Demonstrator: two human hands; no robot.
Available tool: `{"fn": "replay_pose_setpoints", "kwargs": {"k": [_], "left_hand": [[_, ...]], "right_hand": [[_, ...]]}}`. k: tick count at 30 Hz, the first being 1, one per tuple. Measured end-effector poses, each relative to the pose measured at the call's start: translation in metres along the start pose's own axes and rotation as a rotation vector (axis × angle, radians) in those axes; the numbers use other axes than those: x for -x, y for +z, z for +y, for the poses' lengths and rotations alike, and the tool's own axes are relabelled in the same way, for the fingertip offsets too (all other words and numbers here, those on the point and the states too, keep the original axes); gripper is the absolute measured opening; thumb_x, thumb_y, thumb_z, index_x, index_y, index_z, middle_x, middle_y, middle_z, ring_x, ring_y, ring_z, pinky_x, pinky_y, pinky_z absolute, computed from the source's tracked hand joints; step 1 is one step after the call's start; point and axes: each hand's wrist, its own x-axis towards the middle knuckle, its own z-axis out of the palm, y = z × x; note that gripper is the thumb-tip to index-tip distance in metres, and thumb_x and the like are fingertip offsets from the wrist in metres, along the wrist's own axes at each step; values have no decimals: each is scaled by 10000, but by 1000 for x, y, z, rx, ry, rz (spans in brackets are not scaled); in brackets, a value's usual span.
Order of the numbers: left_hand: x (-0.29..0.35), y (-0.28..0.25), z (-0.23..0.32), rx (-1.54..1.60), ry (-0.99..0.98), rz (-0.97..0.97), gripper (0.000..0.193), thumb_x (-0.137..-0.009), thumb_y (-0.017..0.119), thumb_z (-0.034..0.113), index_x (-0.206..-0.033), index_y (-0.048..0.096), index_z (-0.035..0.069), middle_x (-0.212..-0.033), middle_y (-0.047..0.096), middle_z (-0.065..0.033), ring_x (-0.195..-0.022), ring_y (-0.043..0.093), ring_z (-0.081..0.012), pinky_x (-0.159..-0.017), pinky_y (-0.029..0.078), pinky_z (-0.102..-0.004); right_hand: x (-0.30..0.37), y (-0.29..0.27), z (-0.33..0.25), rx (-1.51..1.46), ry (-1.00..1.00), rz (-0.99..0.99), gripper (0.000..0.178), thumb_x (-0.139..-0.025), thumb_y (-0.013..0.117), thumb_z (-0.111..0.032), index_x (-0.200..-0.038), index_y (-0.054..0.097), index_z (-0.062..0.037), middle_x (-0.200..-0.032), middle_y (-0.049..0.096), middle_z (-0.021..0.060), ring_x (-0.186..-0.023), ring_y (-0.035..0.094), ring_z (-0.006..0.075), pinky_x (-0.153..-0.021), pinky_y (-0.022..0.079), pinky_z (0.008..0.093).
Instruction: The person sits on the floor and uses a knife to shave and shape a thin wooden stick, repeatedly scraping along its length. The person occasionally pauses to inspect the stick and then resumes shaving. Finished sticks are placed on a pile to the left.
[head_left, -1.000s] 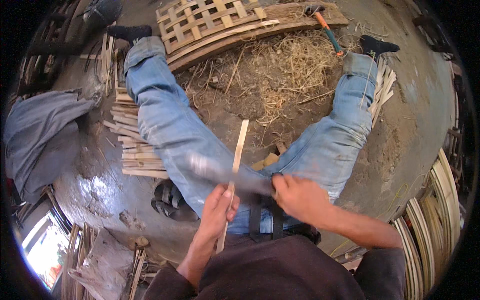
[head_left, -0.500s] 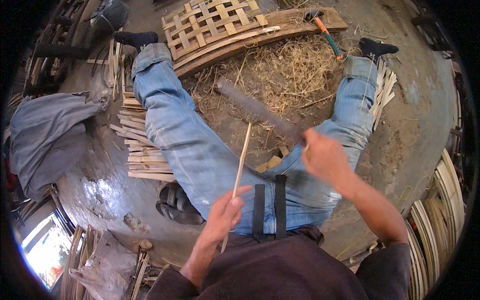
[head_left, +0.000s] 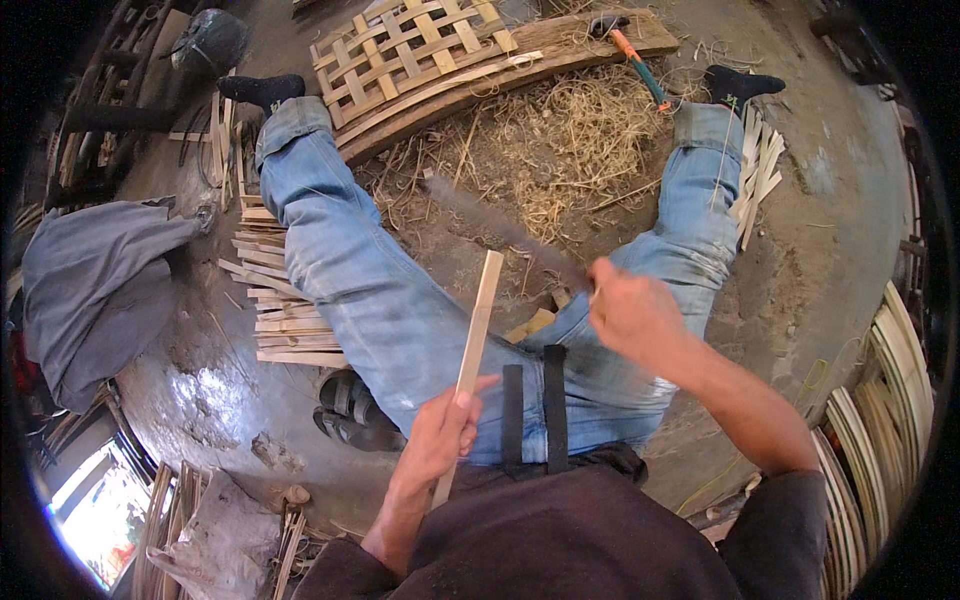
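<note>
My left hand (head_left: 437, 432) is closed round a flat, pale bamboo strip (head_left: 478, 322), which stands up at a slant over my lap with its lower end by my shirt. My right hand (head_left: 640, 312) grips a long, dark-bladed knife (head_left: 510, 232), whose blade points to the far left and is smeared by motion. The blade is beyond the strip's top end and appears apart from it. Two black straps (head_left: 555, 410) hang over my jeans between the hands.
Shavings (head_left: 570, 150) cover the floor between my legs. Beyond lie a woven panel (head_left: 410, 52), a wooden plank (head_left: 565, 62) and a hammer (head_left: 637, 62). Cut strips (head_left: 295, 330), sandals (head_left: 352, 408) and a grey cloth (head_left: 100, 280) lie left. Bent strips (head_left: 860, 450) stack at right.
The strip has turned in my left hand from its narrow edge to its broad face. My right hand and knife have shifted slightly left. The whole view has moved a little.
</note>
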Motion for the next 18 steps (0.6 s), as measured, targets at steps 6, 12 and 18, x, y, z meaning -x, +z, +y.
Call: {"fn": "replay_pose_setpoints", "kwargs": {"k": [6, 12, 18], "left_hand": [[-2, 7, 0, -63, 138, 170, 483, -1033, 425, 324, -1369, 458, -22, -678, 410, 31, -549, 423, -48, -479, 361, -212], [-8, -2, -3, 52, 134, 47, 497, -1029, 432, 337, -1356, 458, -36, -652, 358, 51, -538, 342, -24, -474, 302, -191], [-5, -3, -6, -16, 154, 66, 546, -1030, 417, 401, -1339, 471, -46, -658, 355, 66, -526, 308, -18, -462, 281, -190]], "right_hand": [[-1, 7, 3, 13, -84, 11, 183, -849, 588, -144, -946, 483, -29, -810, 628, 214, -729, 659, 402, -581, 535, 486], [30, 21, -24, 36, -231, -96, 150, -880, 544, -161, -948, 492, -37, -808, 630, 193, -706, 665, 380, -565, 536, 477], [18, 12, -12, -47, -91, -20, 170, -822, 609, -147, -916, 511, -45, -804, 636, 181, -677, 644, 386, -569, 520, 479]]}}
